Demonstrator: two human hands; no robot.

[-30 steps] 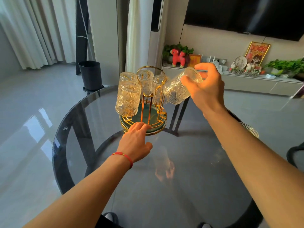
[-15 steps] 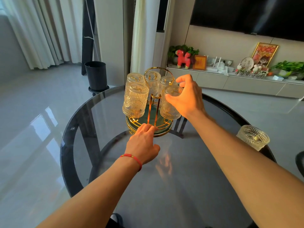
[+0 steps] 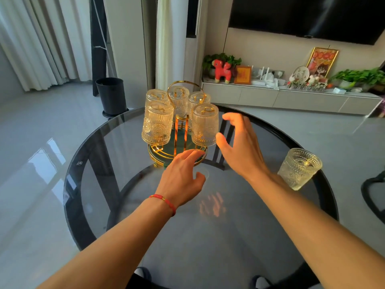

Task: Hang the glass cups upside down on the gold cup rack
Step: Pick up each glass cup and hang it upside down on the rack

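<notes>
Fingers [image 3: 230,119] of right hand [image 3: 239,149] spread, empty, just right of hung cup [image 3: 205,126]; left hand [image 3: 181,176] steadies rack base [image 3: 161,153].

clear glass cups [image 3: 205,125] embossed with ribs and sunflower medallions on a gold rack [image 3: 180,130] with green base; smoky glass surface [image 3: 125,134], red wrist cord [image 3: 164,200].

Both bare forearms are reaching forward toward the gold cup rack [image 3: 177,130]. The left hand [image 3: 181,176] is lying palm down, its fingertips [image 3: 192,153] touching the rack's near base rim, a red string bracelet [image 3: 164,202] circling the wrist. The right hand [image 3: 239,147] is hovering just right of the rack, fingers spread wide and holding nothing.
</notes>
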